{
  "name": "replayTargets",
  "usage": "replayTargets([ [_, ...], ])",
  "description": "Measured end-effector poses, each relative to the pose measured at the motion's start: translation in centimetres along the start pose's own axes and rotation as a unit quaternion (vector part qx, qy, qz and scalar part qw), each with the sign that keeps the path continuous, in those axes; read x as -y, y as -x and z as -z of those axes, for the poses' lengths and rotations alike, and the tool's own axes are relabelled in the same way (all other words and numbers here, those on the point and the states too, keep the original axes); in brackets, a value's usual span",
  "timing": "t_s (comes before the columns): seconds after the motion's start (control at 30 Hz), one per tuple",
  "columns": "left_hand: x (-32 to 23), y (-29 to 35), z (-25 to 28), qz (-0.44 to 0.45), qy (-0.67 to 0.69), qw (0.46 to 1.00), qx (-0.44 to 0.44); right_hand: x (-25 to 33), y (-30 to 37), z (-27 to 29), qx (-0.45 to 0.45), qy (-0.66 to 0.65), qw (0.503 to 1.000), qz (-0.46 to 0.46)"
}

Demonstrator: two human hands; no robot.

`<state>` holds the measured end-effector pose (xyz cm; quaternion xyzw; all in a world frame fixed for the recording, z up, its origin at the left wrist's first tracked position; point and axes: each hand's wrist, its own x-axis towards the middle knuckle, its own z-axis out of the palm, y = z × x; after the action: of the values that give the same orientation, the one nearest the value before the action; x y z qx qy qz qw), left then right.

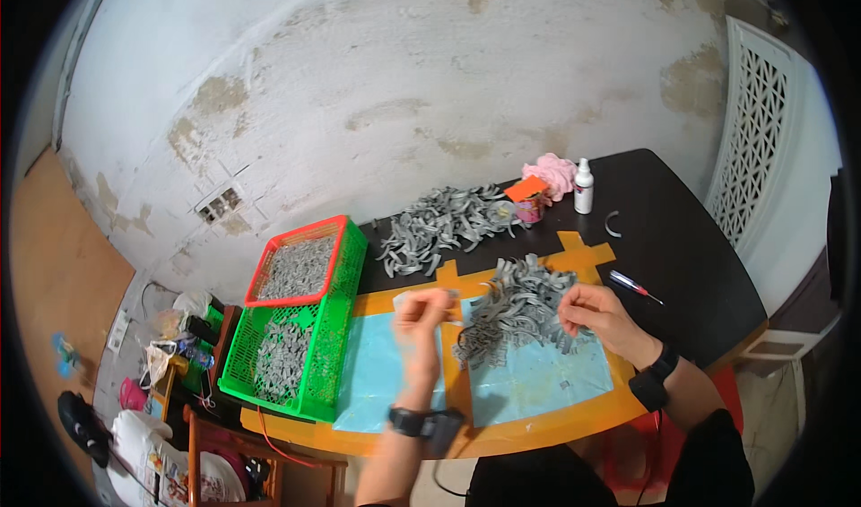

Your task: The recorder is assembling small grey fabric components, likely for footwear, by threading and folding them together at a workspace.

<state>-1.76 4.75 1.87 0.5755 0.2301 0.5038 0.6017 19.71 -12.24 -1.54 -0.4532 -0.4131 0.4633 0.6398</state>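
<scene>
My left hand (420, 326) is closed above the blue sheet (368, 364), left of the near pile. A small greyish bit shows by its fingertips, too blurred to name. My right hand (603, 317) is at the right edge of the near pile of curved grey strips (520, 305), thumb and fingers drawn together; whatever they pinch is hidden. Smaller grey pieces (480, 346) lie on the pile's near left side. The blue sheet is fixed to the table with orange-yellow tape (456, 372).
At the left stand a green basket (325, 372) and a red-rimmed basket (339, 265), both holding small grey pieces. Behind lies a larger pile of grey strips (444, 225). A white bottle (583, 189), a pink cloth (552, 173), a tin (531, 204) and a screwdriver (632, 285) are on the black table (691, 265).
</scene>
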Motion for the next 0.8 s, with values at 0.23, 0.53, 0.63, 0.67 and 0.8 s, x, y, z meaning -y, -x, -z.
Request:
replayTargets([
  [0.23,-7.7,-4.1,16.4,-0.086,-0.277,0.952,-0.096,0.9,0.0,0.4,0.005,0.085,0.996,0.034],
  [0.53,-8.1,-4.1,26.4,-0.103,-0.611,0.784,-0.04,-1.6,-0.4,-1.1,0.018,0.406,0.891,0.202],
  [0.63,-7.0,-1.8,15.6,-0.098,-0.507,0.856,0.022,-2.2,-0.6,-1.9,0.048,0.514,0.809,0.282],
  [0.67,-6.4,-0.9,12.2,-0.048,-0.455,0.885,0.085,-2.2,-0.5,-2.1,0.051,0.563,0.767,0.303],
  [0.8,-3.3,2.8,3.0,0.02,-0.425,0.861,0.279,-3.7,-0.8,-1.8,0.068,0.581,0.764,0.272],
])
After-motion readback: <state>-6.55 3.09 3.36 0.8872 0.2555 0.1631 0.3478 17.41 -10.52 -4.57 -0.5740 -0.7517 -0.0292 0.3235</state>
